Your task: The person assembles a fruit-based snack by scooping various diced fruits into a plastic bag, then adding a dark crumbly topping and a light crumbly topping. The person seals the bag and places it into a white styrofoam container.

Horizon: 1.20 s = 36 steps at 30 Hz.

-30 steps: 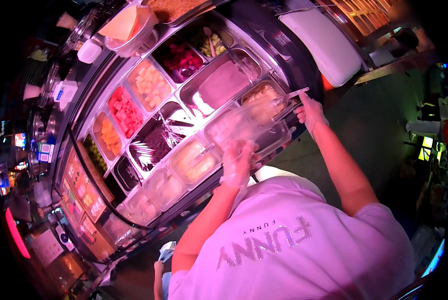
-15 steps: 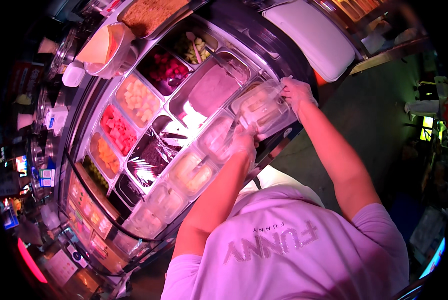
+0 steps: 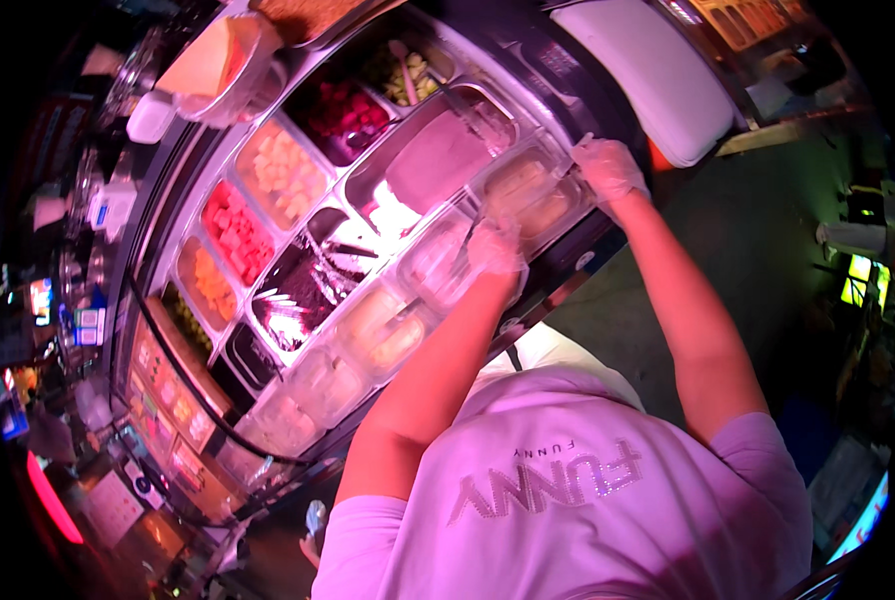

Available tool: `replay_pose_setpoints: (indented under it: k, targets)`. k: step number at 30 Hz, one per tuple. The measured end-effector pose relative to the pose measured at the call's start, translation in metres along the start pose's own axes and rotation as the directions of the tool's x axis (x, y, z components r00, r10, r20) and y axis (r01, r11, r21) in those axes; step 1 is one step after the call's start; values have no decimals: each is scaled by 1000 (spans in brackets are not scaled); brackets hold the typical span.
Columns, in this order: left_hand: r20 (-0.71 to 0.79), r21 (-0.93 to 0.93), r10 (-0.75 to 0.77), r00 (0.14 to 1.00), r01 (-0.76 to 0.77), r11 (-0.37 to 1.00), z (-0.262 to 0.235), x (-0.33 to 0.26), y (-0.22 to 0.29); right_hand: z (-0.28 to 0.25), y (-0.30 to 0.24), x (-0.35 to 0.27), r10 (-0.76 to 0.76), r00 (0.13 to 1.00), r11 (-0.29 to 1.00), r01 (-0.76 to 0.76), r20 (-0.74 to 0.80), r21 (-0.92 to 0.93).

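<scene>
Clear lidded tub (image 3: 533,190), right hand (image 3: 608,168) gripping, left hand (image 3: 495,248) beside

1 view only, from a fisheye camera worn on the head and looking steeply down. The person's pink shirt (image 3: 568,500) fills the lower middle of the frame, close to the lens, and both forearms reach up toward the centre. The counter of food trays (image 3: 298,250) runs diagonally from lower left to upper right, farther off. Straight edges bend near the dark rim. No 2nd view shares the scene.
</scene>
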<state>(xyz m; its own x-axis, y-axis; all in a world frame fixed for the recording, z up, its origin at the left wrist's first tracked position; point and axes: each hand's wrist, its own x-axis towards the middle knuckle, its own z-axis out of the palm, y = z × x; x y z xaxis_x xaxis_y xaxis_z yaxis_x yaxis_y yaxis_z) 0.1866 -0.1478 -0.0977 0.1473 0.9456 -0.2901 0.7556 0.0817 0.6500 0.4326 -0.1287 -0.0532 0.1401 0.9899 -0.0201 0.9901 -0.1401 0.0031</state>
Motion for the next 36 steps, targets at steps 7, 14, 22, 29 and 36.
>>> replay_pose_setpoints:
  k: [7, 14, 22, 29, 36]
  targets:
    - [80, -616, 28, 996, 27, 787, -55, -84, 42, -46, -85, -34, -118, 984, 937, 155, -133, 313]
    - [5, 347, 249, 968, -235, 908, -97, -115, -43, 5, -154, -52, -177, 914, 831, 338, -366, 442]
    - [320, 500, 355, 878, -475, 724, -106, -88, -86, 14, -139, -26, -199, 980, 743, 145, 8, 653]
    - [412, 375, 478, 776, -622, 687, -137, -92, -109, -25, -180, -63, -311, 897, 868, 403, -315, 291]
    - [-275, 388, 182, 944, -64, 919, -163, -135, -162, -18, -292, -81, -783, 617, 524, 721, -75, 454]
